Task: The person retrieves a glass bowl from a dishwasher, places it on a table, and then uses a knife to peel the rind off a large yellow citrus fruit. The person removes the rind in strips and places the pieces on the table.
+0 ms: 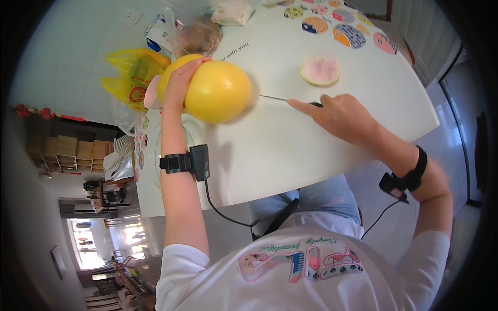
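On the white table [256, 163] rests a large yellow pomelo [220, 91], with what looks like a second one [177, 64] beside it. My left hand [183, 81] lies over the place between them, fingers on the yellow rind. To the right, my right hand [342, 116] grips a small knife [274, 97], its index finger along the top and its blade pointing left at the pomelo without touching it. A piece of cut rind [321, 71], pinkish-white inside, sits beyond my right hand.
A yellow plastic bag [134, 74] and a pink object [152, 92] are at the left. Behind the fruit are a clear bag with brown contents [200, 37] and a tissue pack [232, 12]. A clear round dish [188, 134] lies partly under my left forearm.
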Tool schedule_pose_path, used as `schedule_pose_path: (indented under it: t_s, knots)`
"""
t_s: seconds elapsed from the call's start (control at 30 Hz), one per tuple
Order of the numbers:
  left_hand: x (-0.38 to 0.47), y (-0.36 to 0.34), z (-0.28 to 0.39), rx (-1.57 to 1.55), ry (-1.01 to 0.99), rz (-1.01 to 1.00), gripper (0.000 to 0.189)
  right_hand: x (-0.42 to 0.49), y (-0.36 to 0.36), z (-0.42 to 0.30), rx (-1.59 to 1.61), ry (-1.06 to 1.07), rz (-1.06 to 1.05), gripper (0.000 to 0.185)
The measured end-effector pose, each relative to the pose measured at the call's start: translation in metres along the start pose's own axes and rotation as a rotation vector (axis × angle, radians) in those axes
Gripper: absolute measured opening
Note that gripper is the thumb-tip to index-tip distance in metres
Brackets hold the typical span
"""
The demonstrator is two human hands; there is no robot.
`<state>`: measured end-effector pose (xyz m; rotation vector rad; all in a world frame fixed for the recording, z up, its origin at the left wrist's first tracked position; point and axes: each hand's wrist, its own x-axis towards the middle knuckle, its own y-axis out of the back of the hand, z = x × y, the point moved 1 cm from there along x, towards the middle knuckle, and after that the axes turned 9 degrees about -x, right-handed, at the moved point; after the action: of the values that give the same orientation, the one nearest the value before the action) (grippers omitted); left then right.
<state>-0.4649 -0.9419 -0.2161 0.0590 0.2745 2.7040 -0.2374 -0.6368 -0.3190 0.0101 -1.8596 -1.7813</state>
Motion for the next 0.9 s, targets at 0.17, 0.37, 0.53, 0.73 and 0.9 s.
schedule_pose_path:
  t_s: [0.17,0.37,0.53,0.73,0.9]
  knots:
    - [-0.024,-0.032,0.012,0.088,0.006,0.146,0.039,-0.032,0.030,-0.008,0.053,-0.265,-0.173,0.053]
    - [-0.065,-0.064,0.022,-0.285,-0.189,0.168,0.050,-0.056,0.047,-0.040,0.611,-0.383,0.268,0.052]
    - [-0.098,-0.060,0.003,0.342,-0.320,-0.252,0.071,-0.063,0.040,-0.060,0.653,-0.387,0.290,0.054]
    - [-0.097,-0.087,-0.023,0.199,-0.508,-0.185,0.076,-0.068,0.034,-0.063,0.672,-0.464,0.329,0.052]
    - [-0.091,-0.110,-0.021,0.314,-0.729,-0.012,0.063,-0.074,0.057,-0.069,0.535,-0.456,0.206,0.053]
